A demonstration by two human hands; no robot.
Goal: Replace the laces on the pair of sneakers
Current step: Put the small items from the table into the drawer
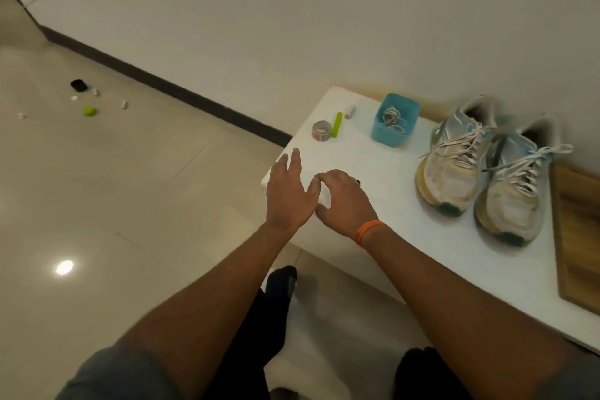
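Two worn white sneakers with white laces stand side by side at the right of a white table [383, 172], toes toward me: the left sneaker [456, 156] and the right sneaker [519, 185]. A blue box [394, 119] near the wall holds coiled laces. My left hand [287, 195] hovers over the table's left edge with fingers straight and spread, holding nothing. Beside it, my right hand [344, 200], with a ring and an orange wristband, has loosely curled fingers over the tabletop and holds nothing. Both hands are well left of the sneakers.
A roll of tape [321, 130], a green stick [337, 124] and a small white tube [351, 111] lie at the table's far left. A wooden board [576, 237] lies at the right edge. Small caps and bits are scattered on the tiled floor [90, 111].
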